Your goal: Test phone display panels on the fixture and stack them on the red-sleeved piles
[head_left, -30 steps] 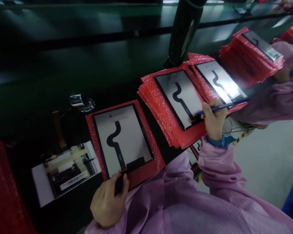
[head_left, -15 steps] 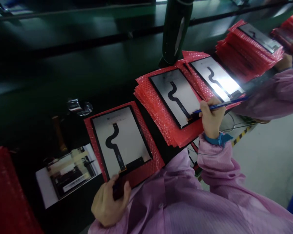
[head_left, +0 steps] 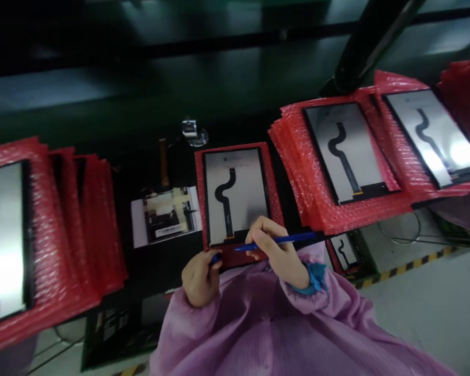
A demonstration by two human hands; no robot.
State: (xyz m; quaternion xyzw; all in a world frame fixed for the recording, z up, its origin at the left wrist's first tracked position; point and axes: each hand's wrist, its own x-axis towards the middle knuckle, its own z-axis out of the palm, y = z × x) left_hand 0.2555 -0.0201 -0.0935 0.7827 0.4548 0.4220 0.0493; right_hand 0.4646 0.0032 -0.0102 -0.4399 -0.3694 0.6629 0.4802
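Note:
My right hand [head_left: 276,250] grips a blue pen [head_left: 300,237] like a writing tool, its tip pointing left over the lower edge of a screen panel [head_left: 245,196]. Closed around a small dark-blue pen cap [head_left: 216,258], my left hand [head_left: 201,277] is just below the panel's lower left corner. The pen tip and the cap are a short gap apart. The panel lies silver side up on a red bubble-wrap sheet [head_left: 274,196], with a black S-shaped flat cable [head_left: 226,209] across it.
To the right, another panel [head_left: 356,151] tops a red bubble-wrap stack [head_left: 297,177], with a further panel [head_left: 434,133] beyond. More wrap [head_left: 97,224] lies left. A taped electronic part [head_left: 170,214] and a clear plastic piece [head_left: 194,133] sit nearby. A dark post [head_left: 360,52] rises behind.
My right hand, with the pen, has left the right-hand panel and come over to the middle one, close to my left hand. The view has swung right to left, showing the left stack.

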